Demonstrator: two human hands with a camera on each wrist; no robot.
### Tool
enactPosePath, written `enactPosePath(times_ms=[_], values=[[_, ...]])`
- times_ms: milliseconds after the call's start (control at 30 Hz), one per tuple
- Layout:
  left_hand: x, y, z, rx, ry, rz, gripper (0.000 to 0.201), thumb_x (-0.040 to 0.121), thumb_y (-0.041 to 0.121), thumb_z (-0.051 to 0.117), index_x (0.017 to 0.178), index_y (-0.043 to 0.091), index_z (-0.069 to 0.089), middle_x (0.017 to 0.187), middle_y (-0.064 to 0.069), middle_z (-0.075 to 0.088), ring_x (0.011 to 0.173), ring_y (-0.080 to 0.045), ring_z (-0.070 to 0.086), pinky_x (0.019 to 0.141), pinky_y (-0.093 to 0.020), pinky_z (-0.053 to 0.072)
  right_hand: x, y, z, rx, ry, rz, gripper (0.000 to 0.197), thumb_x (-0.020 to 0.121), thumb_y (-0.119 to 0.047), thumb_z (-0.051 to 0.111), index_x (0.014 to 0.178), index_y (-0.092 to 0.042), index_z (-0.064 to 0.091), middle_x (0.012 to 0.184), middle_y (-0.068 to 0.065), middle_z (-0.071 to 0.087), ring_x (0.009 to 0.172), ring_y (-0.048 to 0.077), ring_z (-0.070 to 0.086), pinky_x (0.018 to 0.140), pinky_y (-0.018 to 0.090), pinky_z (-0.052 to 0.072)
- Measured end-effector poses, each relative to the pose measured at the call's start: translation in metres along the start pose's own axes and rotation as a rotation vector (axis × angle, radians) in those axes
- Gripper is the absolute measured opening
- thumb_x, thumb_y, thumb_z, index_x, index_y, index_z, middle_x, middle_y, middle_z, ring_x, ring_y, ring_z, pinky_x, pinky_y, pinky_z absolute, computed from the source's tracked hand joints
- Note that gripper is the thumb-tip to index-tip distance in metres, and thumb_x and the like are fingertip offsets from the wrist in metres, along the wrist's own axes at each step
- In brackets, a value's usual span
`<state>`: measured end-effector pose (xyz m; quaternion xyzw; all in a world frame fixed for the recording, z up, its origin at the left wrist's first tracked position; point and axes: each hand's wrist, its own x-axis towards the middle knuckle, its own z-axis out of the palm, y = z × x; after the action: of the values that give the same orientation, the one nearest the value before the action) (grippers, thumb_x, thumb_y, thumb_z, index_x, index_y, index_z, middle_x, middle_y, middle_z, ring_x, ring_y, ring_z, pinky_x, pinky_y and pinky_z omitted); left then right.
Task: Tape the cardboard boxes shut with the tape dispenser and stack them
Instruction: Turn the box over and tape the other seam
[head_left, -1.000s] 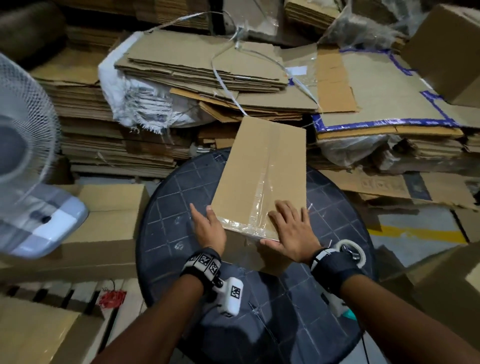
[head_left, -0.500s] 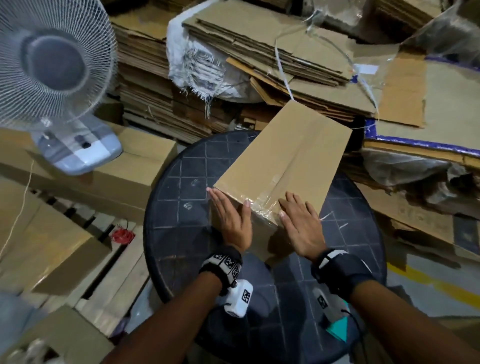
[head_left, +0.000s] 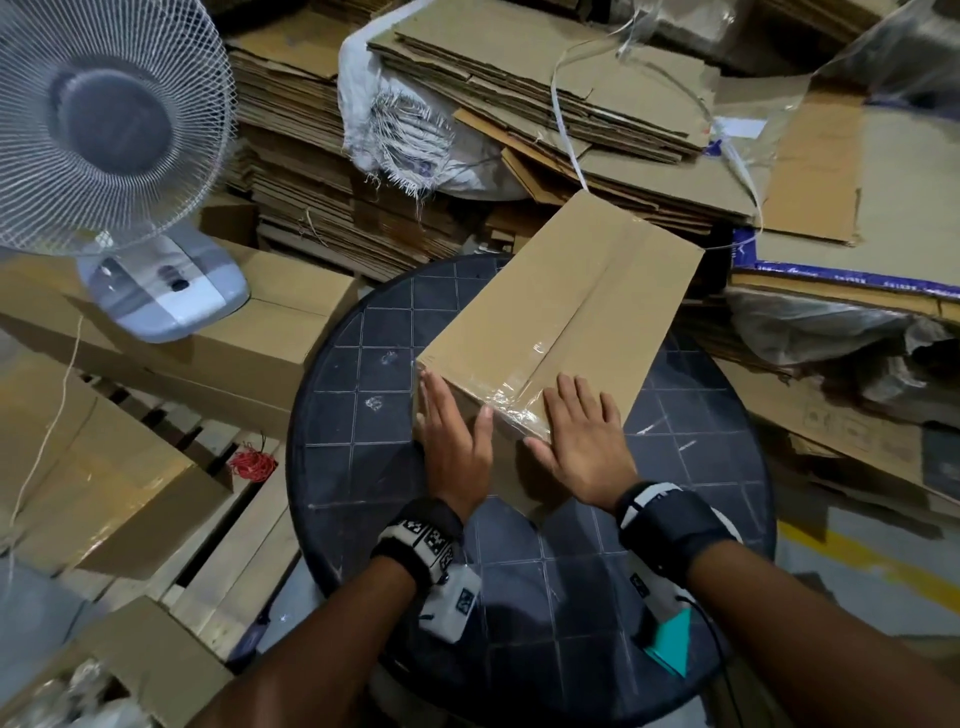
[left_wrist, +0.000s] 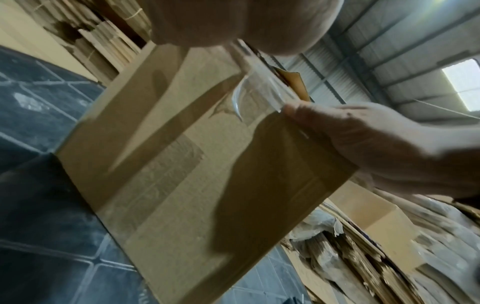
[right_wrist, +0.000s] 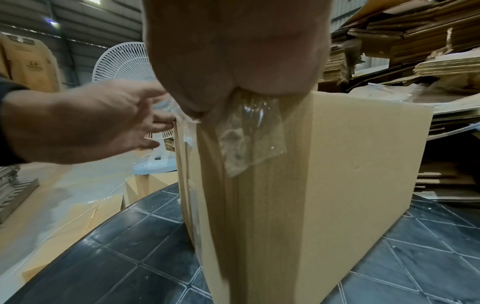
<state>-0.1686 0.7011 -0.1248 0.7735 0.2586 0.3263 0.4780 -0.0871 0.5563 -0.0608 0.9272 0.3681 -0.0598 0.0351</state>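
A long brown cardboard box (head_left: 566, 306) lies on the round dark table (head_left: 363, 415), its top seam covered with clear tape (head_left: 524, 400) that wraps over the near end. My left hand (head_left: 457, 441) lies flat with straight fingers against the box's near left corner. My right hand (head_left: 584, 441) presses flat on the top near edge, over the tape end. In the right wrist view the tape tail (right_wrist: 249, 135) hangs down the box's near face (right_wrist: 337, 185). The left wrist view shows that same near face (left_wrist: 182, 174). The tape dispenser is not visible.
A white fan (head_left: 109, 156) stands on closed boxes (head_left: 270, 332) to the left. Another box (head_left: 93, 478) lies lower left over wooden slats. Stacks of flattened cardboard (head_left: 545, 104) rise behind and to the right of the table. A red wire coil (head_left: 252, 464) lies on the slats.
The box has turned so its far end points further right. The view has swung left, bringing the fan and left boxes in. Both hands stay flat at the near end.
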Motion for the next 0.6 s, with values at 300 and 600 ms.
enactPosePath(times_ms=[300, 600], values=[[0.071, 0.002, -0.06, 0.141, 0.035, 0.314, 0.026, 0.092, 0.006, 0.063, 0.115, -0.001, 0.072, 0.093, -0.016, 0.076, 0.079, -0.022, 0.072, 0.077, -0.029, 0.055, -0.003, 0.0, -0.001, 0.11, 0.054, 0.05, 0.092, 0.09, -0.073, -0.001, 0.156, -0.017, 0.029, 0.167, 0.006, 0.017, 0.155, 0.025, 0.01, 0.124, 0.05, 0.008], [0.144, 0.037, -0.038, 0.145, -0.237, 0.421, 0.029, 0.089, 0.004, 0.07, 0.118, 0.008, 0.073, 0.077, -0.012, 0.075, 0.053, -0.023, 0.059, 0.056, -0.026, 0.048, -0.005, -0.011, 0.005, 0.251, 0.204, 0.323, 0.068, 0.098, -0.064, 0.011, 0.147, -0.031, 0.044, 0.166, 0.01, 0.019, 0.155, 0.027, 0.005, 0.122, 0.055, 0.001]])
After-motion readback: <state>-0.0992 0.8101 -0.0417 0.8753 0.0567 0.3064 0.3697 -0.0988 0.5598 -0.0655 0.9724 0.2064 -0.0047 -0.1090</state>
